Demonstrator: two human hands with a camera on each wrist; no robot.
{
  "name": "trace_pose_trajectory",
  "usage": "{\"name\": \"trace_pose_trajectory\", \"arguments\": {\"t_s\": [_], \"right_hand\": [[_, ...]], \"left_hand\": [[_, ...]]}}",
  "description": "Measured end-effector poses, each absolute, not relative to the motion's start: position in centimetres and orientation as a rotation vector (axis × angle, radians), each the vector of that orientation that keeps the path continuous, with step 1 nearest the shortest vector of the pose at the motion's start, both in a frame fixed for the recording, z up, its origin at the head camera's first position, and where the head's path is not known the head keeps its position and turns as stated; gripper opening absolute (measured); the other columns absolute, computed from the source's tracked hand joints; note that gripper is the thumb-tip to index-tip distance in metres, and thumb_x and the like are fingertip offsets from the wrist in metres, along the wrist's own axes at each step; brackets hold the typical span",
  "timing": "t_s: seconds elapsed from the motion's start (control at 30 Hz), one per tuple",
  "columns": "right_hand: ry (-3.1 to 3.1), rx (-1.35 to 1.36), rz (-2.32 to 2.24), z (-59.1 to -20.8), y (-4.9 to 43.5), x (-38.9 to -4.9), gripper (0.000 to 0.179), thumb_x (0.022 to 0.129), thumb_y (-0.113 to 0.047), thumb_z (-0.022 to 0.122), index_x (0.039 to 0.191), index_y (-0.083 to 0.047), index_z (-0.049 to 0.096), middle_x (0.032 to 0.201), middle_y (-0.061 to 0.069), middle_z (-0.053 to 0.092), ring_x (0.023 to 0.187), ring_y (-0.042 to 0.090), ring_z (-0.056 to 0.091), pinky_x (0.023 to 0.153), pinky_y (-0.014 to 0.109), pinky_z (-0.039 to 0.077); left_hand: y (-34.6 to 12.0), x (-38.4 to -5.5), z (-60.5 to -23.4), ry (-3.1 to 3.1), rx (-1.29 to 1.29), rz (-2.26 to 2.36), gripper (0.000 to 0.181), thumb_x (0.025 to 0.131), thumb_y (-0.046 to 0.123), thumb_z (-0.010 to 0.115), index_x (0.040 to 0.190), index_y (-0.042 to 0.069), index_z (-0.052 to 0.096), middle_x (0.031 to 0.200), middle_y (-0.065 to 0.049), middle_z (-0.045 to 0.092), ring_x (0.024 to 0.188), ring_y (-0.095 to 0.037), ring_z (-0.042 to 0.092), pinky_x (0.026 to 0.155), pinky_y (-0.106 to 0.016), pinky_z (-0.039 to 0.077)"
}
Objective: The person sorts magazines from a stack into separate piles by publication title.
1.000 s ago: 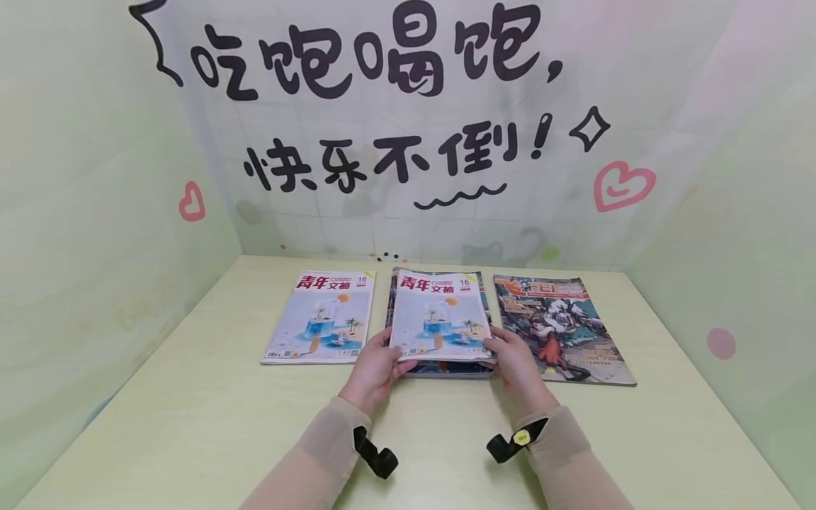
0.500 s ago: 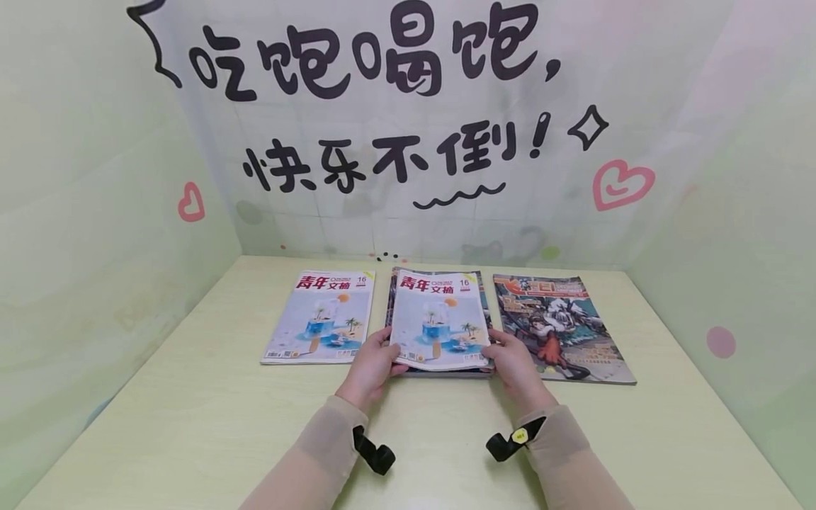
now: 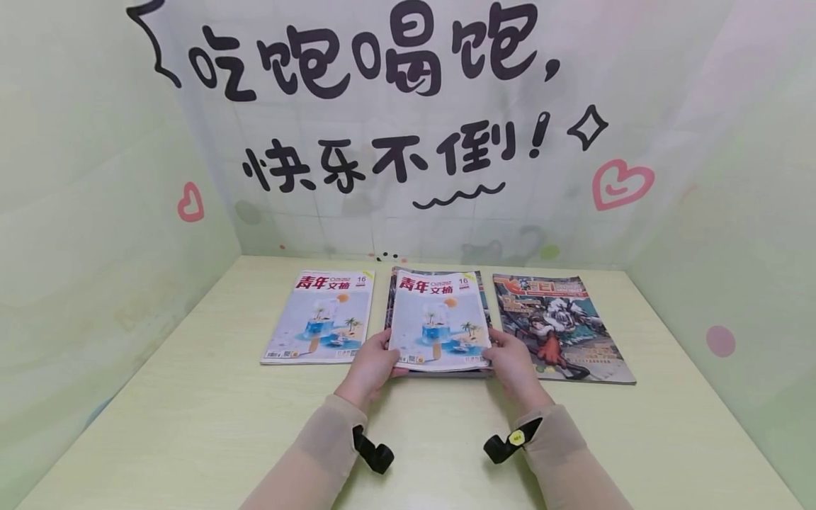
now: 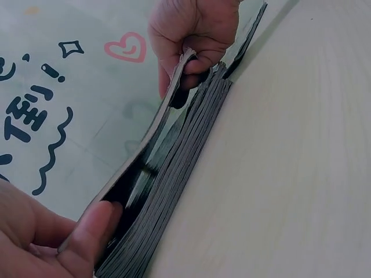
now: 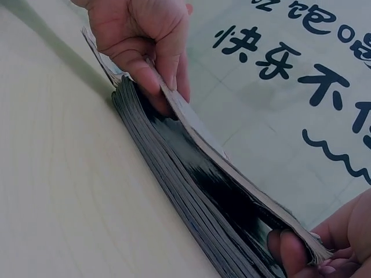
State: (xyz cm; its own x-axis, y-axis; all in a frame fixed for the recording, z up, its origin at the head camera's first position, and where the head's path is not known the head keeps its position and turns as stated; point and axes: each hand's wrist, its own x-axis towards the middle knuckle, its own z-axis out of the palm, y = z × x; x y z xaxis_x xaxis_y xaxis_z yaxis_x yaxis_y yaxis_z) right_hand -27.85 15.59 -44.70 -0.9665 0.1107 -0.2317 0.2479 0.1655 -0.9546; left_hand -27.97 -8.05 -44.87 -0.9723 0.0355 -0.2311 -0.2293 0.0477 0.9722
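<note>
My left hand and right hand pinch the two near corners of a white magazine with a beach and ice-lolly cover. It lies over a thick stack of darker magazines in the middle of the table. Both wrist views show a gap between the bowed near edge of the held magazine and the stack. Thumbs are above it and fingers curl below. Another white magazine with the same cover lies left of the stack, close to my left hand.
On the right lies a dark comic-style magazine, its near-left part beside my right hand. The pale wooden table ends at a printed cloth backdrop behind the magazines, with cloth sides left and right.
The held magazine's near edge has dropped slightly toward me and covers more of the stack's front. Both hands keep their grip and have shifted very little.
</note>
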Motion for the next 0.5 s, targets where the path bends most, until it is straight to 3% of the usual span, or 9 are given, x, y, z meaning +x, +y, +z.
{"name": "trace_pose_trajectory", "arguments": {"t_s": [0.27, 0.5], "right_hand": [[2.311, 0.362, -2.028, -43.6, 15.1, -27.5, 0.059, 0.089, 0.005, 0.049, 0.146, -0.001, 0.038, 0.143, 0.02, 0.043, 0.119, 0.027, 0.045, 0.094, 0.037, 0.043], [2.341, 0.319, -2.095, -43.5, 13.4, -27.2, 0.055, 0.088, 0.006, 0.05, 0.143, 0.002, 0.042, 0.127, 0.021, 0.055, 0.107, 0.025, 0.052, 0.087, 0.033, 0.047]], "left_hand": [[-8.3, -27.7, -44.0, 2.137, -0.178, 2.081, 0.056, 0.094, -0.006, 0.041, 0.149, 0.002, 0.031, 0.132, -0.019, 0.052, 0.096, -0.021, 0.062, 0.074, -0.028, 0.057], [-9.8, -27.7, -44.0, 2.107, -0.198, 2.115, 0.056, 0.095, -0.006, 0.041, 0.149, 0.001, 0.03, 0.129, -0.021, 0.05, 0.097, -0.022, 0.06, 0.075, -0.028, 0.057]]}}
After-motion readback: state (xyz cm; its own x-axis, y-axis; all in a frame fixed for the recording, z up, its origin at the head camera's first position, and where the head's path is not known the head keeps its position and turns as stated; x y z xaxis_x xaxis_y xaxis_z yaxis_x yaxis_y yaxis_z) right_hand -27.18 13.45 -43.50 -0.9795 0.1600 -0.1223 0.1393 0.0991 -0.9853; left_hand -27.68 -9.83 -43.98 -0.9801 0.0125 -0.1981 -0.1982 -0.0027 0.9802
